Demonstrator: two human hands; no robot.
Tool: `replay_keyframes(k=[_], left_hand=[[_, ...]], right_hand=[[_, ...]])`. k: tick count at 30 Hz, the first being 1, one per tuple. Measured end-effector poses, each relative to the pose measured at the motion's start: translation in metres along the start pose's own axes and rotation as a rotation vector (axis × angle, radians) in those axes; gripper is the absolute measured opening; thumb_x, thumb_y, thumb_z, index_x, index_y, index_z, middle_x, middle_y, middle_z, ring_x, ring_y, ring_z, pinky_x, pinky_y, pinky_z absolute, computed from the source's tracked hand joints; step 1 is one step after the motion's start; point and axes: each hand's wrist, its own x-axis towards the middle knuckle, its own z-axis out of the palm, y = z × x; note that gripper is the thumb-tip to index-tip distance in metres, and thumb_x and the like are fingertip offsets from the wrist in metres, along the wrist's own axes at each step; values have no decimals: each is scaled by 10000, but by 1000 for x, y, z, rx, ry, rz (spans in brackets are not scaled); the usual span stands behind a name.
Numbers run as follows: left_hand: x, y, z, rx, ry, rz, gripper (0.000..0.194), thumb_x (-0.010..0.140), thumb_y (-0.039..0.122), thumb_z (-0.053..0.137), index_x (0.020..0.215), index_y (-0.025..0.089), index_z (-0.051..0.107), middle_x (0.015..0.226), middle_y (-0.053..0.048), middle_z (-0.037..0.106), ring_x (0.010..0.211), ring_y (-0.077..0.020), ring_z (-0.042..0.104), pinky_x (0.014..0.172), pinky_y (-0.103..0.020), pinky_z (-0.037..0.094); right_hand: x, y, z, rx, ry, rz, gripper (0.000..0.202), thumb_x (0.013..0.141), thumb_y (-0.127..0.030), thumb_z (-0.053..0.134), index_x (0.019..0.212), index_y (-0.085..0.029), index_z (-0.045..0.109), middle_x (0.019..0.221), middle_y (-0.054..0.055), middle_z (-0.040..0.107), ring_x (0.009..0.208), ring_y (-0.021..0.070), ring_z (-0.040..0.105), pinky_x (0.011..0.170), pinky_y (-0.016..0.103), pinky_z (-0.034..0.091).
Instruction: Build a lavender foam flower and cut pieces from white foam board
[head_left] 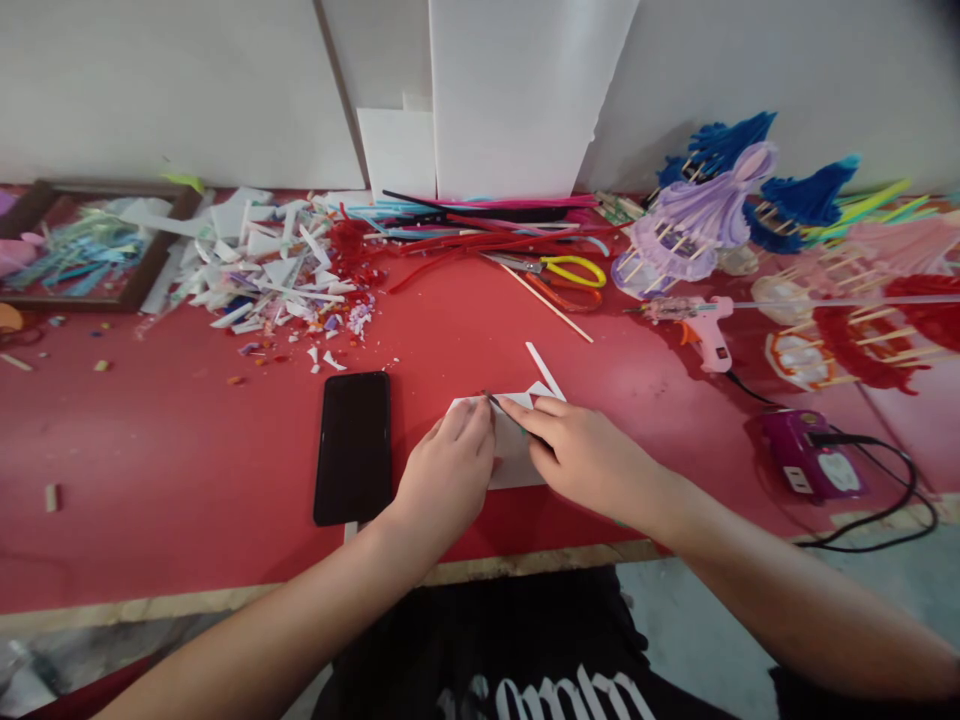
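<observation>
A white sheet (pixel 513 462) lies on the red table near its front edge, partly covered by both hands. My left hand (pixel 452 455) rests on the sheet's left part, its fingers laid down close together and pressing it. My right hand (pixel 581 450) is closed around a slim dark craft knife (pixel 534 436), index finger stretched along it. The knife's tip meets the sheet beside my left fingertips; most of its handle is hidden in my palm. Just beyond the sheet lies a narrow white strip (pixel 545 371).
A black phone (pixel 353 448) lies left of my hands. Behind are white scraps (pixel 277 260), coloured pipe cleaners (pixel 480 225) and yellow-handled scissors (pixel 574 270). On the right are a pink glue gun (pixel 711 335), a purple power box (pixel 810 455) with cable, and lilac carousel-like models (pixel 694 215).
</observation>
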Motion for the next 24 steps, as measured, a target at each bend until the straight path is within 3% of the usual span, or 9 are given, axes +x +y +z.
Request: replay_keyframes(k=[6, 10, 17, 24], left_hand=[[1, 1, 6, 16, 22, -7, 463, 906, 179, 446, 1319, -30, 471, 1289, -171, 574, 1196, -306, 504, 998, -371, 468], [-1, 5, 8, 29, 35, -28, 442, 913, 171, 431, 1309, -16, 490, 1314, -165, 562, 1202, -301, 501, 990, -370, 474], [-2, 7, 4, 45, 31, -35, 427, 907, 200, 477, 1287, 13, 525, 1306, -160, 570, 1199, -300, 509, 985, -369, 477], [-4, 7, 8, 42, 63, -52, 436, 927, 225, 465, 1295, -4, 510, 1315, -176, 566, 1211, -315, 505, 953, -382, 498]], right_hand=[[7, 0, 2, 13, -3, -38, 561, 832, -69, 395, 1381, -162, 467, 1185, 113, 645, 965, 222, 640, 798, 357, 521], [1, 5, 8, -14, -37, -12, 556, 846, -85, 376, 1390, -166, 459, 1078, 126, 658, 829, 205, 643, 728, 349, 509], [-22, 12, 16, -22, -84, 65, 581, 844, -101, 371, 1415, -193, 422, 833, 56, 604, 705, 180, 595, 629, 311, 463], [-59, 20, 21, 11, -87, 90, 545, 869, -127, 346, 1404, -188, 432, 860, 57, 606, 708, 168, 615, 647, 314, 492]])
